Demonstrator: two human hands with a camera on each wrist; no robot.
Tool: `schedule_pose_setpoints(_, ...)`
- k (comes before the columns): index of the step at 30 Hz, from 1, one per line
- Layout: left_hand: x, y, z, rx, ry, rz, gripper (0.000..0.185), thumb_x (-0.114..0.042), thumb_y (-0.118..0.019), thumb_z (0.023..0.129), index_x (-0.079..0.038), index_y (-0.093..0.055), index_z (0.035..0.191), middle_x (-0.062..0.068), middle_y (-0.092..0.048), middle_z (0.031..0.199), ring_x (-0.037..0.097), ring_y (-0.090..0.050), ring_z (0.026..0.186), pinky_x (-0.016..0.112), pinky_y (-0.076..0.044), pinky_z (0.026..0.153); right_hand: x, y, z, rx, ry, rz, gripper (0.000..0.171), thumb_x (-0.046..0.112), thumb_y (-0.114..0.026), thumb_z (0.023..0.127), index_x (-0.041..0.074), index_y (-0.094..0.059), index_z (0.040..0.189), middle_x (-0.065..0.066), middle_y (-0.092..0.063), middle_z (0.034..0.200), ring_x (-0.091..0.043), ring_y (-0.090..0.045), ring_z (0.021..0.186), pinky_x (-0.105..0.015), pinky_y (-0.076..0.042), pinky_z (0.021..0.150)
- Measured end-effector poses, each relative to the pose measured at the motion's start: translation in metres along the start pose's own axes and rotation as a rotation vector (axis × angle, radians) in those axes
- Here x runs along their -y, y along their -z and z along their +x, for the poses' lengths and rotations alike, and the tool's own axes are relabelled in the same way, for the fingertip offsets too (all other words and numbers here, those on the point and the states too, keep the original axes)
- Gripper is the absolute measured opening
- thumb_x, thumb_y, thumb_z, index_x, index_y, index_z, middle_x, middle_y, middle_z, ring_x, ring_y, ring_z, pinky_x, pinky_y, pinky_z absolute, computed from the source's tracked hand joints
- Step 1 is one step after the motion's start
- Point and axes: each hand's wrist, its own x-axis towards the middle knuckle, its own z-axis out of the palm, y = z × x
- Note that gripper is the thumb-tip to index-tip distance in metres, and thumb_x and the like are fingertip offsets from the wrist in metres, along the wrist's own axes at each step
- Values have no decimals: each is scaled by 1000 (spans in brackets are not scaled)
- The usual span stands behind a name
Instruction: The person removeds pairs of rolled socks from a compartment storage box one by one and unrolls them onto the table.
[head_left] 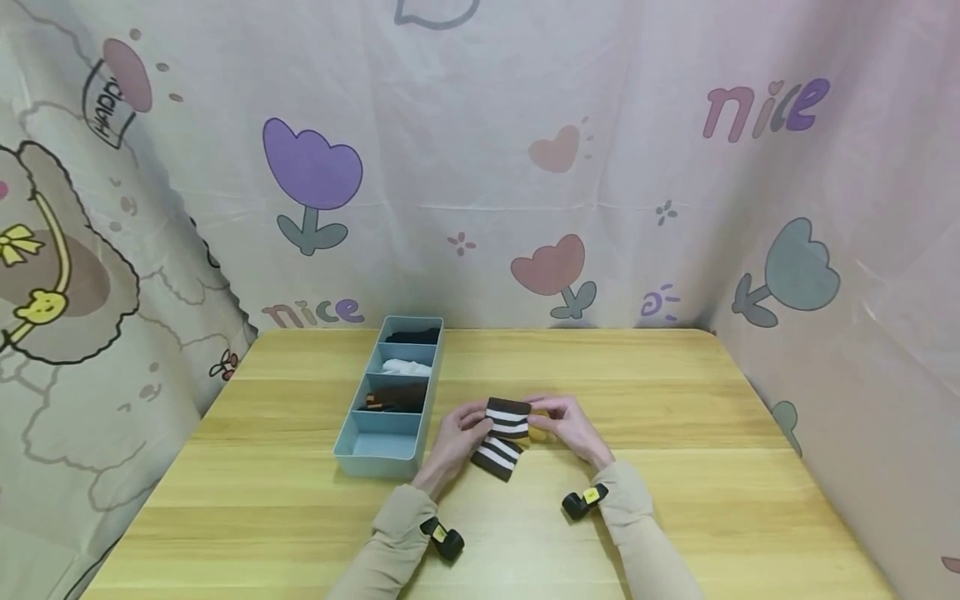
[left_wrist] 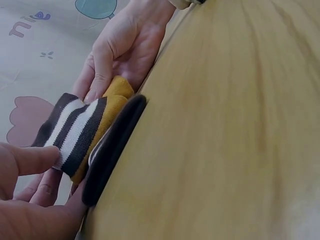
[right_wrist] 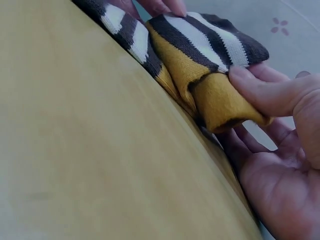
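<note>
A folded sock (head_left: 504, 436), dark brown with white stripes and a mustard yellow part, lies on the wooden table (head_left: 675, 517) between both hands. My left hand (head_left: 459, 435) pinches its striped left edge (left_wrist: 67, 132) with thumb and fingers. My right hand (head_left: 564, 423) pinches the mustard end (right_wrist: 220, 102) with thumb and fingers, palm turned up under it. The sock's upper fold is lifted off the lower layer (right_wrist: 130, 37). A light blue divided organizer (head_left: 392, 395) stands just left of my left hand, with dark, white and brown socks in its far compartments and its nearest compartment bare.
Patterned fabric (head_left: 480, 167) with tulips and the word "nice" walls in the table at the back and both sides. Black wrist cameras (head_left: 442, 537) sit on both beige sleeves. Bare tabletop stretches to the right and front.
</note>
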Motion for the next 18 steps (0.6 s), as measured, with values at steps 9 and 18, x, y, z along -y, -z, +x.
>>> schedule_pose_setpoints(9,-2,3,0,35,26,-48,30,2,-54,97,17,-59,123,21,-70,112,9,-63,91,21,-55,79,-2,-1,-2,-19,18,-24,24,4,-66,92,-10,-70,112,-28,-65,129,3,-64,110,-16,-48,98)
schedule_pose_setpoints(18,-7,4,-1,55,95,-101,37,-6,-44,101,22,-58,120,6,-71,98,9,-63,93,24,-55,90,-1,-9,-1,-65,53,-47,21,0,-62,93,-7,-71,111,-29,-66,127,-1,-65,112,-15,-49,97)
